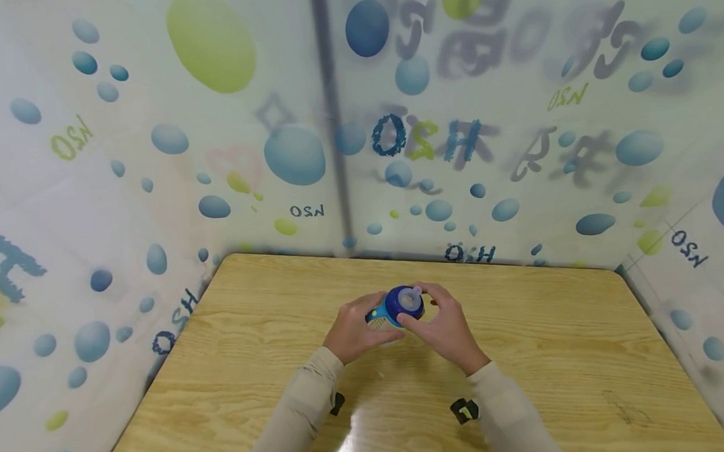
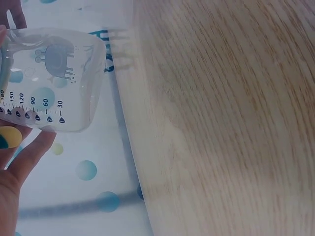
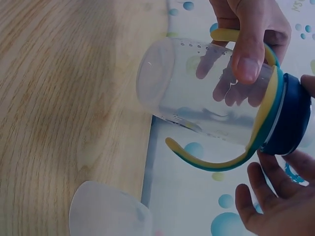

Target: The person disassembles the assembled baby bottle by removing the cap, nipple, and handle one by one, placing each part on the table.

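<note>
A clear baby bottle (image 2: 54, 83) with printed measuring marks is held in the air above the table. Its blue collar (image 1: 396, 302) carries a clear teat (image 1: 410, 298), and a teal-and-yellow handle ring (image 3: 211, 164) sits just below the collar. My left hand (image 1: 358, 327) grips the bottle's body, thumb on the near side and other fingers seen through the plastic in the right wrist view. My right hand (image 1: 442, 323) holds the blue collar between thumb and fingers. Tilted in the right wrist view, the bottle looks empty.
A translucent dome-like piece (image 3: 110, 211) shows at the lower edge of the right wrist view. Below the hands lies a wood-grain table (image 1: 251, 325), its back and sides against a wall covering (image 1: 294, 67) with blue and green spots.
</note>
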A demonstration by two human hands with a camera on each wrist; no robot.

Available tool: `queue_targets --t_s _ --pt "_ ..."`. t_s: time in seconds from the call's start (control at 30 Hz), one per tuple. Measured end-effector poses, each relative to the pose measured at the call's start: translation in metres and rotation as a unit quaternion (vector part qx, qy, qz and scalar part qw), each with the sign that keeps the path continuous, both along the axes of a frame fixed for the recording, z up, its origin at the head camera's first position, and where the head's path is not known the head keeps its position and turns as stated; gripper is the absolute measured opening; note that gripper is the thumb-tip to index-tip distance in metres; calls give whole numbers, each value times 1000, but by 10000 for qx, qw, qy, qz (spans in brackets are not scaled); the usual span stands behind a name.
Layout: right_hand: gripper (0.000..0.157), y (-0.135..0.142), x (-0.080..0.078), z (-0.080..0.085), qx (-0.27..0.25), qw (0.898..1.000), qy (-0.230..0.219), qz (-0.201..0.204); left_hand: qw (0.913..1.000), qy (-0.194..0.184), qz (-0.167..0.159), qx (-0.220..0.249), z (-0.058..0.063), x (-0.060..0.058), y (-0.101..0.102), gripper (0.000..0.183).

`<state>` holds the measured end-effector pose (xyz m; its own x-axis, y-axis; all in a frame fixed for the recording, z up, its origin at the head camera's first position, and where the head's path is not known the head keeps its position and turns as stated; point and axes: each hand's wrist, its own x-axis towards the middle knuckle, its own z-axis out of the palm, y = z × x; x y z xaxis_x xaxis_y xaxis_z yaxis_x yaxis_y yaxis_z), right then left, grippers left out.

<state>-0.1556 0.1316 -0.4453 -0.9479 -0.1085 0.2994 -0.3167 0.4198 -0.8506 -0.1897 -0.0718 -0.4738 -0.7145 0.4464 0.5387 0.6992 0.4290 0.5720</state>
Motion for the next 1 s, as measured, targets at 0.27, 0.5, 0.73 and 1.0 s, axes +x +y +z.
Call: queue_targets --t_s 0.27,0.5,0.73,1.0 --pt "56 6 -5 -4 -188 9988 61 451 9999 -5 -123 16 0 0 2 67" --pt "55 9 -6 -4 -445 9961 123 751 9997 -53 -236 12 1 0 3 66" --pt "59 11 -9 -4 -787 9902 54 1154 9990 -246 -363 70 3 1 3 65" --pt "57 11 -9 -6 -899 9880 160 1243 9993 -211 -298 77 2 2 4 66"
